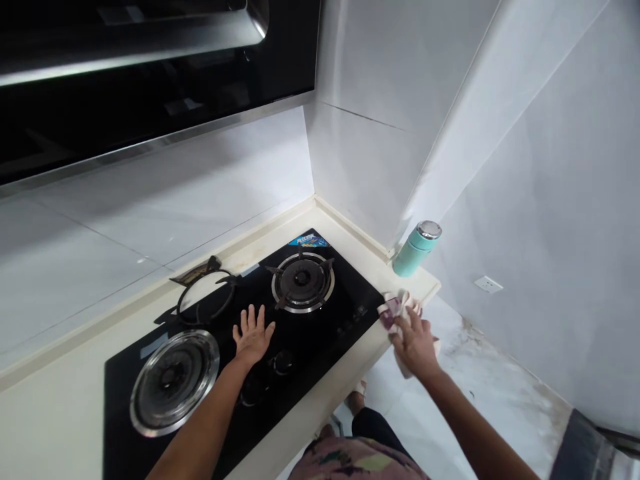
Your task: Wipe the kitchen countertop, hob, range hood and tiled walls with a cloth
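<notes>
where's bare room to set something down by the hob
Widest: cream counter left of the black glass hob; narrow strip along its front edge. Crowded: right end, by the teal flask and the cloth in the right hand.

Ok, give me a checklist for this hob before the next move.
1. Cloth held in right hand: ok.
2. Left hand resting on hob glass: ok.
3. No flame at far burner or near burner: ok.
4. Grate seated on near burner: not ok, it sits away from it.
5. Knobs off: cannot tell.
6. Glass free of grease: cannot tell.
</notes>
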### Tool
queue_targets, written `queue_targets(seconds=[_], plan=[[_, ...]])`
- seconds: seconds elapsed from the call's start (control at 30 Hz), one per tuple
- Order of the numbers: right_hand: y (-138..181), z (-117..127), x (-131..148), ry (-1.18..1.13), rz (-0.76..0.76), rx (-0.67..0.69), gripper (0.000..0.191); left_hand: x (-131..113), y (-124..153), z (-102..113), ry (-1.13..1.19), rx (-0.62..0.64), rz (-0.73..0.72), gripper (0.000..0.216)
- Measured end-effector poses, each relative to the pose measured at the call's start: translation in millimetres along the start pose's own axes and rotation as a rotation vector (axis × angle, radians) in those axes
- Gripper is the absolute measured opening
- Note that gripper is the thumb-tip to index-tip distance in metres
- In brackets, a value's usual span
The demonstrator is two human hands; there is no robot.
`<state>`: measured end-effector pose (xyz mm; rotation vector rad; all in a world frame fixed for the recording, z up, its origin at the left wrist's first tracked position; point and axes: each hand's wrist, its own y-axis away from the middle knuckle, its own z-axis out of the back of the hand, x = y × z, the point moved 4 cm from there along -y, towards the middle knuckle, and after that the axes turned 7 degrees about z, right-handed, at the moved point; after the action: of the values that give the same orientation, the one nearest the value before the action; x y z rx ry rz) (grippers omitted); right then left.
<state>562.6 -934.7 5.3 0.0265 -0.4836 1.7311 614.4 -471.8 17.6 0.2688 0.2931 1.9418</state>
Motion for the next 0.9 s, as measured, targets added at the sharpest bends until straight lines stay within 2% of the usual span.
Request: queue_targets(seconds=[0.1, 0.2, 0.3, 0.37, 0.47, 0.53, 0.6, 0.67, 0.73, 0.8, 0.83, 0.9], plan=[[39, -1, 79, -0.072, 0.075, 0.131, 0.038, 0, -2, -3, 0.007, 0.007, -0.014, 0.068], [67, -5, 143, -0.178, 0.172, 0.254, 0.034, -1, -2, -3, 0.013, 0.008, -0.028, 0.069], [88, -12, 183, -0.289, 0.298, 0.374, 0.022, -2, -3, -3, 0.016, 0.013, -0.027, 0.070], [101, -15, 193, -0.356, 0.404, 0.485, 0.015, -3, -3, -3, 0.016, 0.014, -0.030, 0.071], [123, -11, 176, -0.384, 0.474, 0.619, 0.013, -4, -3, -2, 0.011, 0.016, -0.038, 0.071], [133, -1, 144, -0.318, 0.386, 0.637, 0.025, -4, -3, -1, 0.007, 0.023, -0.041, 0.071], [134, 15, 107, -0.266, 0.283, 0.580, 0.036, -4, -2, -1, 0.006, 0.029, -0.042, 0.071], [120, 35, 76, -0.283, 0.234, 0.443, 0.035, -4, -2, -2, 0.013, 0.028, -0.044, 0.071], [88, 53, 55, -0.322, 0.222, 0.262, 0.030, -5, -1, -2, 0.028, 0.021, -0.049, 0.071], [39, 62, 46, -0.327, 0.214, 0.079, 0.031, -5, 0, -3, 0.047, 0.014, -0.056, 0.071], [11, 61, 45, -0.313, 0.209, 0.015, 0.034, -5, 0, -2, 0.056, 0.013, -0.059, 0.071], [-47, 45, 48, -0.244, 0.146, 0.007, 0.043, -4, 2, -2, 0.072, 0.017, -0.064, 0.071]])
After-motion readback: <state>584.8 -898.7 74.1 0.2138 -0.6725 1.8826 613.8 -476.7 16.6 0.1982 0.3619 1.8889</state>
